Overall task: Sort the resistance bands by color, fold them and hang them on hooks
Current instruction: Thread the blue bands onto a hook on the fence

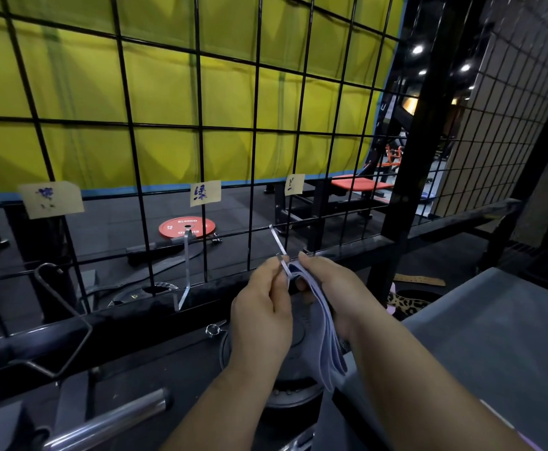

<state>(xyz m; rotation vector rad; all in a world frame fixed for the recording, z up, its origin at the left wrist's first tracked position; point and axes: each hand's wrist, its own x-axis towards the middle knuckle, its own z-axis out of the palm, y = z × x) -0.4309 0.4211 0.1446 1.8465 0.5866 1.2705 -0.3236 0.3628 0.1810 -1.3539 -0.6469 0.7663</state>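
Observation:
A folded bundle of pale lavender-blue resistance bands (326, 333) hangs down between my hands. My right hand (329, 288) grips the top of the bundle. My left hand (261, 315) pinches the tip of a metal hook (280, 252) that hangs from the black wire grid (256, 131). The top fold of the bands sits right at the hook's tip. Another metal hook (186, 271) hangs bare to the left, under a paper label (204, 193). A third hook (59, 301) is at the far left.
Three paper labels are taped to the grid: left label (50, 198), right label (294, 183). A grey bench pad (494, 346) lies at the right. Black weight plates (293, 382), a steel bar (103, 424) and a spring collar (213, 329) lie below. A red plate (186, 227) lies beyond the grid.

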